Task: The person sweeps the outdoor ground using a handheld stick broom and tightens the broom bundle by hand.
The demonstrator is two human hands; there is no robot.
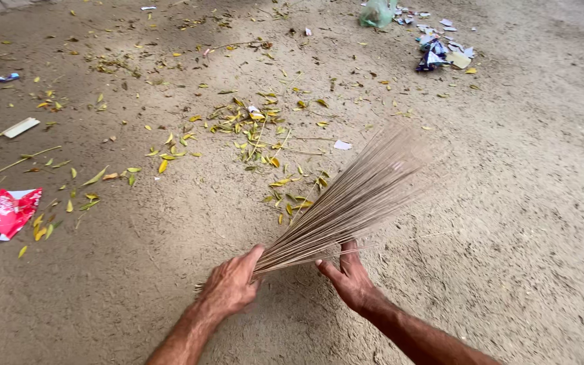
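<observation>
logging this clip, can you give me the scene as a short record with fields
setting: bare dirt ground, outdoors
left hand: closed round the narrow end of a stick broom
right hand: palm against the same bundle, fingers spread, no closed grip visible
broom: thin bristles fan out up and to the right, blurred at the tips
near the broom: yellow and green fallen leaves, a small white paper scrap
left edge: crumpled red wrapper
top right: heap of torn paper and plastic litter, green bag
</observation>
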